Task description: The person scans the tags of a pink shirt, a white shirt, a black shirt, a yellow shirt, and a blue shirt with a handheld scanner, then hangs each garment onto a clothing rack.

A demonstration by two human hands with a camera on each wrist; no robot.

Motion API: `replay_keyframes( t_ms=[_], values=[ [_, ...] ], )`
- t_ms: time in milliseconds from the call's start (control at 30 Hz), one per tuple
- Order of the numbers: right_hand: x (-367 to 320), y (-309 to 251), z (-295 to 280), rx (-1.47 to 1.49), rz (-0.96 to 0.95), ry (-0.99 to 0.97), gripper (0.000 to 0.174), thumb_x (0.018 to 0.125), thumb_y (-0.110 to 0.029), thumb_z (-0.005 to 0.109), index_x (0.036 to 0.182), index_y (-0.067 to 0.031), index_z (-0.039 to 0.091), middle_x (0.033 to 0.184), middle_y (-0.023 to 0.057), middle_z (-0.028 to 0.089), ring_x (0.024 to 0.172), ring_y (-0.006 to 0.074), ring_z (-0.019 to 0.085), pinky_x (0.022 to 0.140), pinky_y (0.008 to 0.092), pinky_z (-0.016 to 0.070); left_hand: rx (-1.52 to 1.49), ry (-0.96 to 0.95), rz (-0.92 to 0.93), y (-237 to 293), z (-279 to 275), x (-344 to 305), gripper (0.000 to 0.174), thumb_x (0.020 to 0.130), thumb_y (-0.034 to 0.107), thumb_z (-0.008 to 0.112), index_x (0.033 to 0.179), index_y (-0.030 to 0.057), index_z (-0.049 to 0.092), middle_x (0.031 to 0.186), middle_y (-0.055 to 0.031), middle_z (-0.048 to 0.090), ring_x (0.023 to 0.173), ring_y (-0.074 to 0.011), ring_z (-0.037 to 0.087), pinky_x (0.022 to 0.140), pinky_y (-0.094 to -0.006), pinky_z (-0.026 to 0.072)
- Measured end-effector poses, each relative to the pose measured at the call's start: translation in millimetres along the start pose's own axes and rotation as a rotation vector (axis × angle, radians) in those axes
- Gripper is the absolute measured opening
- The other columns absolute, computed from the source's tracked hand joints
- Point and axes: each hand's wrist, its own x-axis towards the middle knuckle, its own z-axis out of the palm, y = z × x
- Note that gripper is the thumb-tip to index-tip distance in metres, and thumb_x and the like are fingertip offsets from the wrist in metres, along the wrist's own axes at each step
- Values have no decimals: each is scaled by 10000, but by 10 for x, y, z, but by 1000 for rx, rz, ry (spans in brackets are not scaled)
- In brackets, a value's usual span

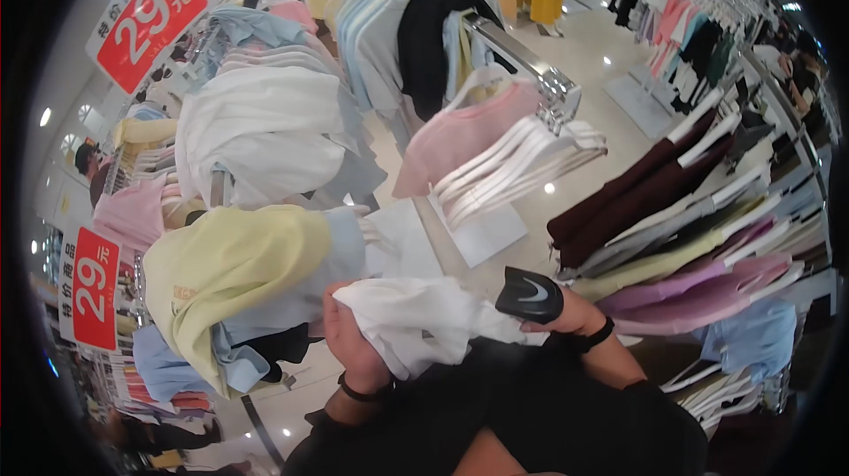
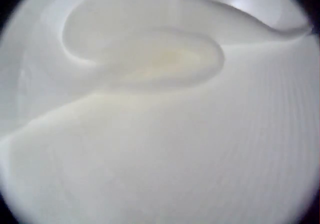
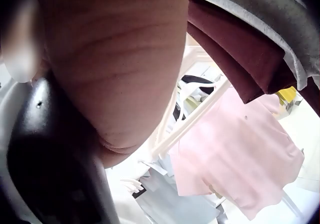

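A crumpled white garment lies across the front of the person's body in the head view. My left hand holds it from the left side, most of the fingers hidden in the cloth. White fabric fills the left wrist view, folded over itself at the top. My right hand grips a black, rounded handheld device with a grey curved mark, right at the garment's right end. The right wrist view shows the device's glossy black body beside the palm.
Ahead stands a metal rack end with a pink top and several white hangers. A pale yellow garment hangs close on the left. Dark maroon garments and other clothes hang on the right. Red price signs stand at left.
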Motion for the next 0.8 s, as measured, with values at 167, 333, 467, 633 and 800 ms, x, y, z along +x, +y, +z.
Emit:
replay_keyframes(
  t_ms=[167, 333, 467, 633, 800],
  values=[
    [59, -73, 125, -144, 52, -168, 729, 808, -85, 875, 1440, -9, 522, 1171, 45, 709, 1039, 137, 613, 971, 312, 507, 27, 21, 41, 143, 0, -32, 221, 1114, 208, 413, 1064, 22, 522, 969, -106, 650, 871, -167, 624, 801, -338, 537],
    [89, 270, 187, -195, -52, -461, 792, 755, -134, 892, 1452, -20, 534, 1307, 116, 686, 1172, 214, 626, 1046, 351, 478, -354, -122, 39, 111, -218, -61, 194, 1106, 194, 432, 1019, 31, 491, 884, -78, 590, 795, -156, 586, 748, -346, 533],
    [145, 347, 168, -175, -7, -570, 784, 760, -142, 887, 1449, -16, 533, 1302, 123, 685, 1168, 218, 633, 1040, 355, 482, -27, 3, 64, 167, -223, -118, 181, 1105, 180, 431, 1030, 28, 492, 897, -77, 593, 802, -160, 593, 751, -350, 537],
    [34, -10, 71, -326, 217, -485, 754, 765, -168, 904, 1419, -4, 565, 1254, 93, 710, 1159, 199, 631, 1023, 359, 491, 22, -8, 11, 56, -256, -26, 179, 1104, 142, 420, 1123, 17, 547, 1045, -105, 658, 937, -173, 642, 846, -334, 539],
    [-165, 132, -12, 148, -70, -64, 706, 766, -196, 910, 1373, 1, 606, 1255, 74, 724, 1174, 194, 626, 1060, 373, 459, 269, -114, -271, -808, -550, 107, 209, 1079, 152, 505, 1134, -3, 634, 1068, -76, 688, 971, -155, 635, 891, -310, 504]
  ],
)
